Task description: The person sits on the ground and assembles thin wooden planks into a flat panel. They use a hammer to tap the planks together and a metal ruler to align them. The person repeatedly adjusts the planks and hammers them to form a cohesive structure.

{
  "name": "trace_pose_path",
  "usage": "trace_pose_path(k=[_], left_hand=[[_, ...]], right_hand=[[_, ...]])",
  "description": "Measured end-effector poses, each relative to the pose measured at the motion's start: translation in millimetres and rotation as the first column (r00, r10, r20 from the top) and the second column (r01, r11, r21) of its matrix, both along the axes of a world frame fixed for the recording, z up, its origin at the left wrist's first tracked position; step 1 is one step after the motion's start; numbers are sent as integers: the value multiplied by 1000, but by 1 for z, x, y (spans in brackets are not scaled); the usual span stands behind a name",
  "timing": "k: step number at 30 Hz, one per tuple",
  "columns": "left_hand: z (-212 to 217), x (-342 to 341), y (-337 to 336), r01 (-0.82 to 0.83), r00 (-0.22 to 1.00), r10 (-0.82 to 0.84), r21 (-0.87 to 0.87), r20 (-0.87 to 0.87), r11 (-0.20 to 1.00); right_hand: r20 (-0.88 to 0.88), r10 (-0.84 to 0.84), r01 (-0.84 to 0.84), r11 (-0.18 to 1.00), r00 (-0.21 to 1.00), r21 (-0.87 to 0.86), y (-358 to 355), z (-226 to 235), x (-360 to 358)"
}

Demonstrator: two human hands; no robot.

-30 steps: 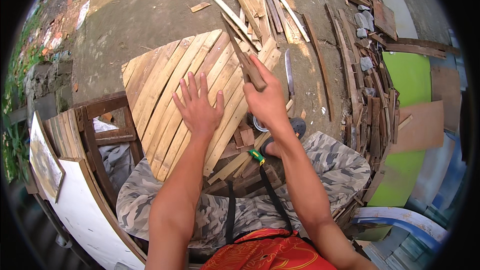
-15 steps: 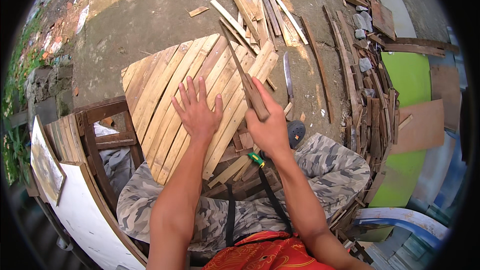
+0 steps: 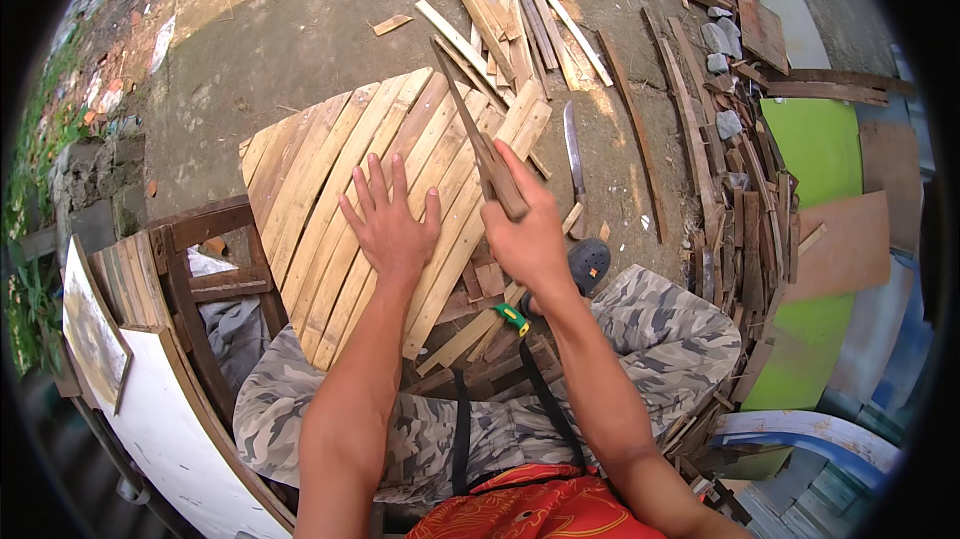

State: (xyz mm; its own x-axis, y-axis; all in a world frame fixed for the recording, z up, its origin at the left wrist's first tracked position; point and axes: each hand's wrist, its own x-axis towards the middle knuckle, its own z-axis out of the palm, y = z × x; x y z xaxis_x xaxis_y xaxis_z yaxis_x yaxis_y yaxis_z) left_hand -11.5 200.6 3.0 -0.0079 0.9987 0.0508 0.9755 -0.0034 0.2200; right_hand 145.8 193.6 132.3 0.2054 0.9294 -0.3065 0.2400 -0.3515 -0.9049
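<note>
A panel of pale wooden slats [image 3: 300,189] laid side by side rests in front of my lap. My left hand [image 3: 395,234] lies flat on it with the fingers spread, pressing on the slats. In my right hand [image 3: 527,239] I grip the wooden handle of a handsaw [image 3: 463,104], closed round it. Its narrow blade, seen nearly edge-on, points away and to the left over the panel's right part. Whether the teeth touch the wood, I cannot tell.
Beyond the panel lies a pile of loose wood strips [image 3: 495,14]. A long knife [image 3: 573,149] is on the ground right of the saw. Stacked scrap boards [image 3: 750,229] line the right side; a dark wooden frame [image 3: 225,259] stands left. A green-and-yellow handle [image 3: 512,319] hangs near my lap.
My right hand and the saw have shifted slightly left. My left hand stays flat on the slats, and the panel looks nearly unmoved.
</note>
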Motion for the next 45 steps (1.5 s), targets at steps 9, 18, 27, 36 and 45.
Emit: trace_pose_path(k=[9,18,27,36,45], left_hand=[[0,2,0,12,999,-11,32,-38,999],[-5,1,-1,23,1000,-22,64,-16,998],[2,2,0,-5,1000,5,3,10,1000],[-2,1,2,14,999,-14,3,-40,1000],[0,0,-1,14,1000,-15,28,5,999]], right_hand=[[-152,-132,122,990,979,-76,112,-51,-8],[131,44,-75,967,990,242,-110,44,0],[192,-37,7,988,981,157,108,-90,-19],[104,49,-68,980,993,188,-55,1,-8],[34,30,-31,999,999,22,-29,-20,2]])
